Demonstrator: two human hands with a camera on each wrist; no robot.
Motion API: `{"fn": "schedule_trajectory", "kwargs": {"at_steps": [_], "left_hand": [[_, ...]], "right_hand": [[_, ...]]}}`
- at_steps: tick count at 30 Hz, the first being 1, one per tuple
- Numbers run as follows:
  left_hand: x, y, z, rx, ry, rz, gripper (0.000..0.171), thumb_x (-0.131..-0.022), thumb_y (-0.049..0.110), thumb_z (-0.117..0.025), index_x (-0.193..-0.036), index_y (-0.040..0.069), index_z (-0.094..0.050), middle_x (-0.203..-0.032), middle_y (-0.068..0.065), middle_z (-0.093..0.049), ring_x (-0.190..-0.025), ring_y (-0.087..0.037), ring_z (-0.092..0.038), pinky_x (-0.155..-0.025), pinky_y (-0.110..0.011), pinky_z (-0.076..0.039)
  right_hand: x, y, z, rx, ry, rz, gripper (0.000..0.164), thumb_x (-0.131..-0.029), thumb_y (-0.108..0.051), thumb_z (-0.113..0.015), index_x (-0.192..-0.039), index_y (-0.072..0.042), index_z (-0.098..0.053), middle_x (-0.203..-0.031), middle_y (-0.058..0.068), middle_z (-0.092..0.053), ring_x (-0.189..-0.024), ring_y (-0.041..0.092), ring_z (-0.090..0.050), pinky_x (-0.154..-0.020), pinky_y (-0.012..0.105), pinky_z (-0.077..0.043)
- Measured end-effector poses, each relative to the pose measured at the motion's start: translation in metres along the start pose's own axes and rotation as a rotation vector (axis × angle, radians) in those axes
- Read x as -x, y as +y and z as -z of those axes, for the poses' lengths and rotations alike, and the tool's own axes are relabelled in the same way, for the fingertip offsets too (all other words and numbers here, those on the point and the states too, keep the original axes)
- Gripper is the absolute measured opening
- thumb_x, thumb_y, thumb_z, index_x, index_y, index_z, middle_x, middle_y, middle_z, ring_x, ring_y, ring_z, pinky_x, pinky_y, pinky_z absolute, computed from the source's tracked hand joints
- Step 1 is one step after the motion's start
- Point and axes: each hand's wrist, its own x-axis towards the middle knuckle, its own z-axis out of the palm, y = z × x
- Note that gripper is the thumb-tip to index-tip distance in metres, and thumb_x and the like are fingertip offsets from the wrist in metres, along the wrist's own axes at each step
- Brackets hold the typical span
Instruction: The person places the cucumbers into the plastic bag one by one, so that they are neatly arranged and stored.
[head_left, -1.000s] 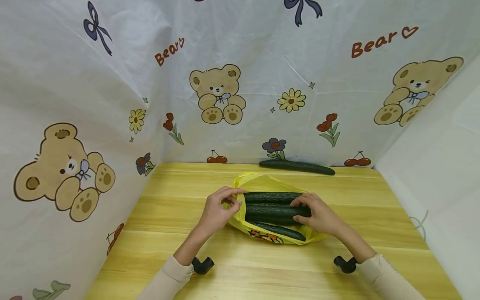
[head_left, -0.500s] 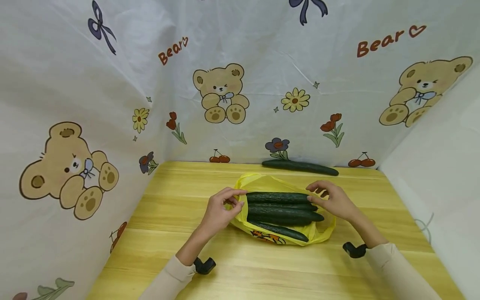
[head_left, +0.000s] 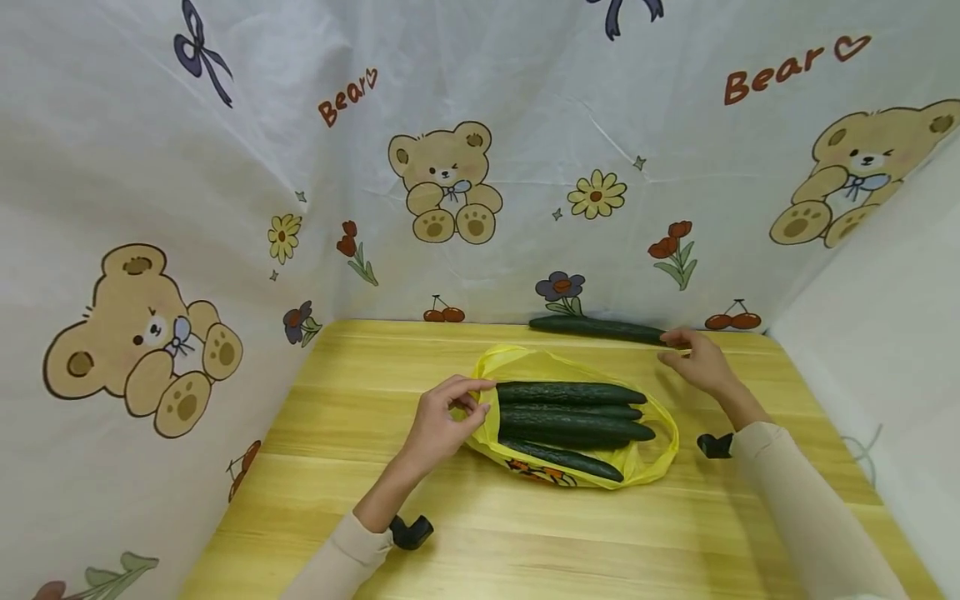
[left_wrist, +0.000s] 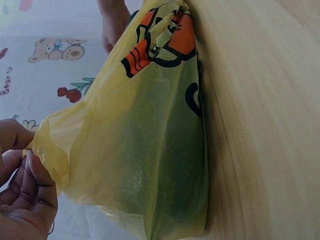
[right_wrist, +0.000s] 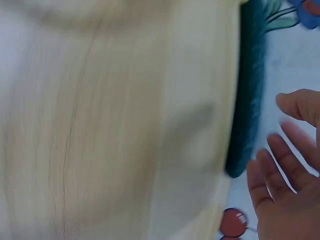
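Note:
A thin yellow plastic bag (head_left: 491, 450) with an orange and black print lies on its side on the table, its mouth toward the right. Several dark green cucumbers (head_left: 573, 427) lie lengthwise in it. My left hand (head_left: 442, 421) pinches the bag's film between thumb and finger at its left side, which the left wrist view shows close up. Another cucumber (head_left: 592, 327) rests along the table's back edge. My right hand (head_left: 699, 360) hovers at this cucumber's right end, fingers spread apart and holding nothing. In the right wrist view the fingers (right_wrist: 280, 165) are beside the cucumber's tip.
The wood-grain table (head_left: 375, 367) meets a white cloth wall (head_left: 517, 100) printed with bears and flowers at its back. More cloth rises on the left and right. Black wrist mounts (head_left: 411, 532) sit by both sleeves. A thin cord (head_left: 870, 454) hangs at the right.
My right hand has left the cucumbers in the bag and moved back and right to the cucumber at the table's back edge. The left hand keeps its pinch on the bag.

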Motion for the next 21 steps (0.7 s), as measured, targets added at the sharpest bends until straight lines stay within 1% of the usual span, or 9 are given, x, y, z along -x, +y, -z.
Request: {"fn": "schedule_trajectory", "kwargs": {"at_steps": [3, 6, 9, 11, 13, 16, 19, 21], "left_hand": [[-0.002, 0.000, -0.001, -0.005, 0.004, -0.022, 0.033, -0.101, 0.012, -0.076, -0.131, 0.025, -0.077, -0.111, 0.001, -0.074, -0.087, -0.008, -0.068, -0.080, -0.026, -0.062], [-0.006, 0.001, -0.001, -0.008, 0.002, -0.045, 0.032, -0.101, 0.011, -0.076, -0.131, 0.023, -0.077, -0.112, -0.002, -0.075, -0.087, -0.009, -0.069, -0.080, -0.027, -0.063], [-0.007, 0.001, -0.002, -0.011, -0.002, -0.048, 0.032, -0.102, 0.012, -0.075, -0.131, 0.023, -0.077, -0.113, -0.001, -0.075, -0.087, -0.009, -0.069, -0.080, -0.026, -0.063], [-0.007, 0.001, -0.002, -0.010, -0.003, -0.035, 0.032, -0.101, 0.012, -0.075, -0.131, 0.024, -0.077, -0.112, 0.000, -0.075, -0.087, -0.008, -0.069, -0.081, -0.026, -0.063], [-0.004, 0.000, -0.002, -0.013, -0.001, -0.017, 0.033, -0.101, 0.012, -0.076, -0.130, 0.026, -0.077, -0.112, 0.002, -0.075, -0.086, -0.007, -0.068, -0.080, -0.025, -0.063], [-0.001, -0.002, -0.001, -0.017, 0.009, 0.002, 0.034, -0.100, 0.011, -0.077, -0.129, 0.028, -0.077, -0.110, 0.004, -0.075, -0.086, -0.006, -0.069, -0.079, -0.025, -0.063], [0.001, -0.003, -0.001, -0.022, 0.009, 0.003, 0.035, -0.100, 0.012, -0.077, -0.130, 0.030, -0.077, -0.110, 0.004, -0.074, -0.086, -0.005, -0.069, -0.079, -0.026, -0.063], [0.000, -0.003, -0.001, -0.024, 0.006, 0.001, 0.035, -0.100, 0.012, -0.077, -0.130, 0.030, -0.077, -0.110, 0.005, -0.074, -0.087, -0.006, -0.069, -0.080, -0.026, -0.063]], "right_hand": [[-0.009, 0.018, 0.003, 0.023, 0.030, -0.026, 0.063, -0.106, -0.027, -0.067, -0.153, 0.010, -0.046, -0.152, 0.039, -0.048, -0.139, 0.060, -0.046, -0.111, 0.076, -0.041], [-0.016, 0.032, 0.006, 0.059, 0.033, -0.038, 0.072, -0.105, -0.029, -0.068, -0.157, 0.011, -0.041, -0.158, 0.042, -0.041, -0.141, 0.063, -0.041, -0.113, 0.078, -0.037], [-0.021, 0.037, 0.010, 0.082, -0.004, -0.050, 0.074, -0.106, -0.031, -0.066, -0.160, 0.010, -0.036, -0.161, 0.044, -0.035, -0.143, 0.066, -0.036, -0.114, 0.081, -0.033], [-0.025, 0.037, 0.011, 0.094, -0.032, -0.056, 0.076, -0.106, -0.031, -0.066, -0.161, 0.010, -0.034, -0.162, 0.044, -0.034, -0.144, 0.067, -0.035, -0.116, 0.081, -0.032], [-0.030, 0.035, 0.009, 0.095, -0.053, -0.057, 0.076, -0.105, -0.030, -0.068, -0.161, 0.010, -0.035, -0.162, 0.043, -0.035, -0.146, 0.067, -0.034, -0.118, 0.080, -0.031], [-0.037, 0.032, 0.004, 0.118, -0.083, -0.044, 0.076, -0.103, -0.029, -0.070, -0.160, 0.009, -0.037, -0.159, 0.043, -0.039, -0.145, 0.065, -0.037, -0.118, 0.079, -0.032], [-0.044, 0.032, 0.001, 0.149, -0.098, -0.028, 0.071, -0.101, -0.028, -0.073, -0.156, 0.007, -0.044, -0.150, 0.044, -0.044, -0.136, 0.063, -0.041, -0.113, 0.079, -0.034], [-0.047, 0.033, 0.000, 0.188, -0.091, 0.003, 0.064, -0.100, -0.026, -0.075, -0.149, 0.007, -0.052, -0.139, 0.043, -0.050, -0.128, 0.061, -0.044, -0.110, 0.079, -0.032]]}}
